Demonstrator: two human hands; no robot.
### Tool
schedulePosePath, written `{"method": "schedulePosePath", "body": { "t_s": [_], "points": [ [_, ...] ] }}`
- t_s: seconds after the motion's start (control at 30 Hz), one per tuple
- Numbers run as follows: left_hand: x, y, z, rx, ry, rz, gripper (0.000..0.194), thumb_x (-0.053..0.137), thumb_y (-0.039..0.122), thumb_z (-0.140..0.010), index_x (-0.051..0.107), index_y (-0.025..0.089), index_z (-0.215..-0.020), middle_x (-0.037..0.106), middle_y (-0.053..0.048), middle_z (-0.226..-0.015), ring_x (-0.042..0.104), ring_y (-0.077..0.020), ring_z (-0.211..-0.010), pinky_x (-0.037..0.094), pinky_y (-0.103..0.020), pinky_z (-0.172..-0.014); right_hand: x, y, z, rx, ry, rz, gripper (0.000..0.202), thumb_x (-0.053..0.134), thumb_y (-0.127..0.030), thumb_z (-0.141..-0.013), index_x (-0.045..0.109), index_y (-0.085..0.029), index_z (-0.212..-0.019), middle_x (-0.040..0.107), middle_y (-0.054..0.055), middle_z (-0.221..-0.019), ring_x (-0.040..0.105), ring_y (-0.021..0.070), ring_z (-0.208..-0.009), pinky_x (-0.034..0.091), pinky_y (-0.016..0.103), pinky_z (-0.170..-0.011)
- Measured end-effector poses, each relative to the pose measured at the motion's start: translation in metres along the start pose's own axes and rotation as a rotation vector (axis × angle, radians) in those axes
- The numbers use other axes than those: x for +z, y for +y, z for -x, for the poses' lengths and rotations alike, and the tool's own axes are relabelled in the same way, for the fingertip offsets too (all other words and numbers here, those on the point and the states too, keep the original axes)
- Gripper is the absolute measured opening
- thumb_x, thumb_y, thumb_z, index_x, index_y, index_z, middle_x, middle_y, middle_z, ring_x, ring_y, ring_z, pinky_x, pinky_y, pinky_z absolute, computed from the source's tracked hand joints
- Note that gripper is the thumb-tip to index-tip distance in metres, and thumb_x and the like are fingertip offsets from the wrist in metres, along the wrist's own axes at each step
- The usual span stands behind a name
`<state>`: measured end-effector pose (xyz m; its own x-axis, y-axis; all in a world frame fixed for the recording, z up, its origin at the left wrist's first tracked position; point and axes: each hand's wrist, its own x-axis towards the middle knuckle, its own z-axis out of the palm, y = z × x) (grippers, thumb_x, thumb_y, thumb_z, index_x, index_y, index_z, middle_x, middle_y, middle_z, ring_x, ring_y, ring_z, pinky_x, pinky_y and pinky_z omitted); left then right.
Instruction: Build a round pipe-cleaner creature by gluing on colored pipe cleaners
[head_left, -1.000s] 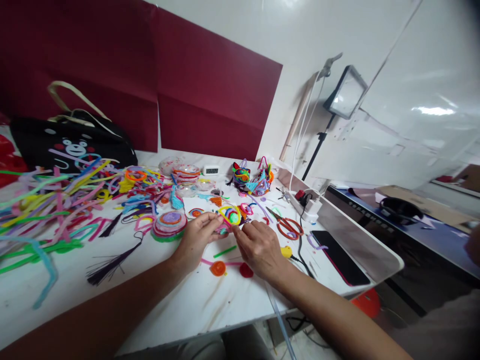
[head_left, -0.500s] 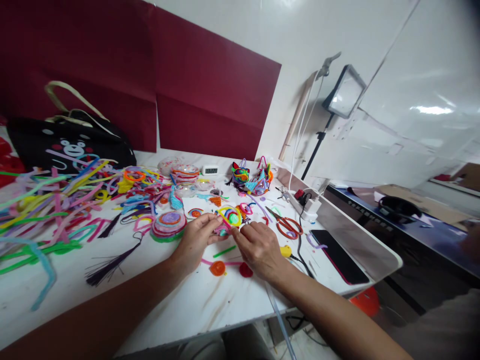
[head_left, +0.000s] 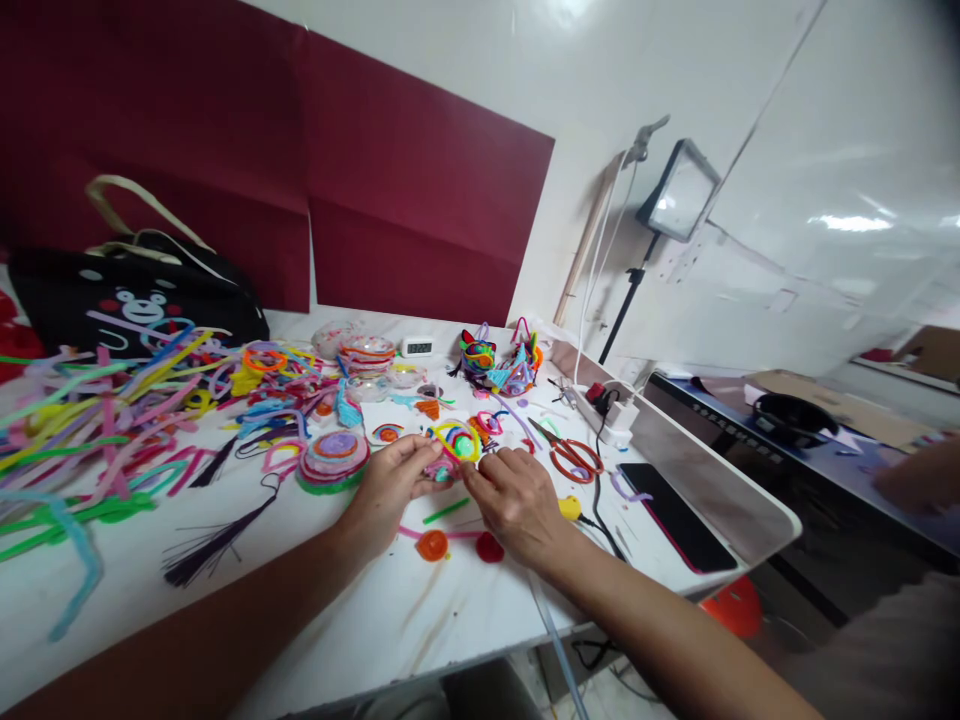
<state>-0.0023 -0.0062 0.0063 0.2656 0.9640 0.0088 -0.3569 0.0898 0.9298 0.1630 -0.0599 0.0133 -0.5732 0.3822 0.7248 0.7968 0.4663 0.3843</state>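
Observation:
My left hand [head_left: 388,488] is closed, thumb and fingers pinching a small pipe-cleaner piece [head_left: 457,438] with a yellow loop, a green centre and pink parts. From the other side, my right hand [head_left: 516,503] has its curled fingertips at the lower edge of that same piece. The fingers hide part of it. Just below the hands on the table lie a short green strip [head_left: 445,511], an orange coil [head_left: 433,545] and a red coil [head_left: 490,546]. A yellow hot-glue gun tip or similar yellow object [head_left: 569,507] sits beside my right wrist.
Orange-handled scissors [head_left: 576,460], a phone [head_left: 679,517] and a power strip [head_left: 616,424] are on the right. Loose pipe cleaners [head_left: 112,420] pile up at left before a black bag [head_left: 142,300]. A layered coil stack [head_left: 334,462] stands near my left hand. Another person's arm [head_left: 919,475] shows far right.
The view has shifted slightly. Both hands stay at the pipe-cleaner piece, with a small change in finger position; the pink strand seen between the fingertips before is less visible.

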Motion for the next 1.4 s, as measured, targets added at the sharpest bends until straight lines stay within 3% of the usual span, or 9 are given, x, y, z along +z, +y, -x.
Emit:
{"method": "schedulePosePath", "body": {
  "t_s": [0.5, 0.87, 1.13, 1.27, 1.4],
  "points": [
    [0.0021, 0.0012, 0.0016, 0.008, 0.022, -0.005, 0.027, 0.081, 0.034, -0.062, 0.062, 0.016, -0.068, 0.055, 0.002, -0.070, 0.054, -0.0114, -0.063, 0.057, -0.029, -0.061, -0.0029, -0.0005, -0.0023, -0.071, -0.006, 0.070, 0.011, 0.054, -0.015, -0.094, 0.063, -0.013, -0.088, 0.053, 0.003, -0.068, 0.042, 0.0174, -0.064, 0.028, 0.033, -0.057],
    [0.0015, 0.0017, 0.0036, -0.014, 0.009, -0.028, 0.026, 0.079, 0.034, -0.064, 0.064, 0.015, -0.072, 0.059, 0.000, -0.072, 0.058, -0.0135, -0.066, 0.058, -0.031, -0.061, -0.0044, 0.0015, -0.0045, -0.071, 0.003, 0.048, 0.019, 0.050, -0.014, -0.095, 0.065, -0.015, -0.082, 0.054, 0.002, -0.066, 0.043, 0.0173, -0.063, 0.028, 0.033, -0.058],
    [0.0009, -0.0003, 0.0015, -0.016, -0.015, -0.031, 0.023, 0.078, 0.033, -0.067, 0.065, 0.015, -0.072, 0.062, -0.001, -0.074, 0.061, -0.0150, -0.070, 0.059, -0.031, -0.062, -0.0011, 0.0024, -0.0026, 0.114, -0.078, -0.097, 0.022, 0.050, -0.013, -0.092, 0.066, -0.017, -0.079, 0.054, 0.001, -0.064, 0.047, 0.0145, -0.060, 0.031, 0.028, -0.057],
    [0.0008, -0.0012, 0.0010, -0.011, -0.010, -0.043, 0.022, 0.078, 0.033, -0.066, 0.065, 0.015, -0.072, 0.060, 0.001, -0.071, 0.059, -0.0131, -0.064, 0.059, -0.031, -0.062, -0.0010, 0.0025, -0.0001, 0.296, -0.156, -0.325, 0.017, 0.052, -0.012, -0.088, 0.068, -0.017, -0.085, 0.061, 0.003, -0.072, 0.056, 0.0133, -0.065, 0.039, 0.023, -0.059],
    [0.0001, -0.0031, 0.0002, -0.006, -0.018, -0.063, 0.022, 0.078, 0.034, -0.068, 0.066, 0.016, -0.072, 0.059, 0.001, -0.071, 0.057, -0.0110, -0.060, 0.060, -0.032, -0.063, -0.0025, 0.0030, -0.0003, 0.510, -0.155, -0.582, 0.013, 0.056, -0.011, -0.082, 0.068, -0.017, -0.084, 0.068, 0.002, -0.075, 0.061, 0.0130, -0.065, 0.044, 0.022, -0.062]
  ]
}}
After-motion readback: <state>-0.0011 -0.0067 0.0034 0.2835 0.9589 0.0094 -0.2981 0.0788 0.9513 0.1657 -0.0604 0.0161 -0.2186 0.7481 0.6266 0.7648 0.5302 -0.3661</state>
